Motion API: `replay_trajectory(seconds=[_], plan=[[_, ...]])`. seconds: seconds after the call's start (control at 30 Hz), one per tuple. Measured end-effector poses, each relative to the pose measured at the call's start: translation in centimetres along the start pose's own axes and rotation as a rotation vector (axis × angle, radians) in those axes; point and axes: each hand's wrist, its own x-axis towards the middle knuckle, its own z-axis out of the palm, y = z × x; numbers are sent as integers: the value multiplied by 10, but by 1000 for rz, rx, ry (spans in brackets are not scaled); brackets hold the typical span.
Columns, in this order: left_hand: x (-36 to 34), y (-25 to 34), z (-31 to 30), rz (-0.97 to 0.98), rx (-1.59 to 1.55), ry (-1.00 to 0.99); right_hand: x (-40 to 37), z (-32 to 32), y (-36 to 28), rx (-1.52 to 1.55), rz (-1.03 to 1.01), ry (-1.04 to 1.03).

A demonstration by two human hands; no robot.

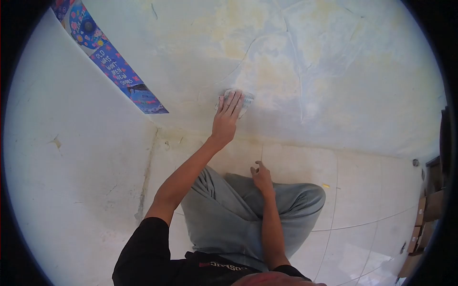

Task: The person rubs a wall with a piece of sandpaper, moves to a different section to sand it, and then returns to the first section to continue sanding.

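Note:
My left hand reaches up to the wall, fingers laid flat over a sheet of sandpaper with printed marks on its pale backing. It presses the sheet against the wall, just below pale patched areas and raised cracks. My right hand hangs over my grey trousers, holding nothing. Its fingers are apart and loosely bent, close above the floor tiles near the wall's foot.
A colourful poster strip with lettering runs along the wall corner at upper left. A small yellow piece lies on the tiled floor beside my knee. Cardboard boxes stand at the far right. A second wall rises at left.

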Motion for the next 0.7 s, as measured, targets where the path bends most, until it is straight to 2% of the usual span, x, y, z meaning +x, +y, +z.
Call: replay_trajectory(seconds=[0.07,0.17,0.3,0.37,0.47,0.57,0.7], plan=[[22,4,-16,25,-30,117,3,0,3,-20,-10,18],[61,11,-42,50,-54,174,3,0,2,4,26,-16],[27,2,-22,68,-45,111,1,-3,3,13,13,-13],[5,-6,-1,7,-91,95,1,-4,4,20,11,-23],[27,0,-13,24,-20,163,4,-3,6,-1,23,-5],[72,15,-54,62,-2,186,3,-3,2,-14,24,-39],[53,7,-43,75,-22,135,-3,-6,-3,30,36,-44]])
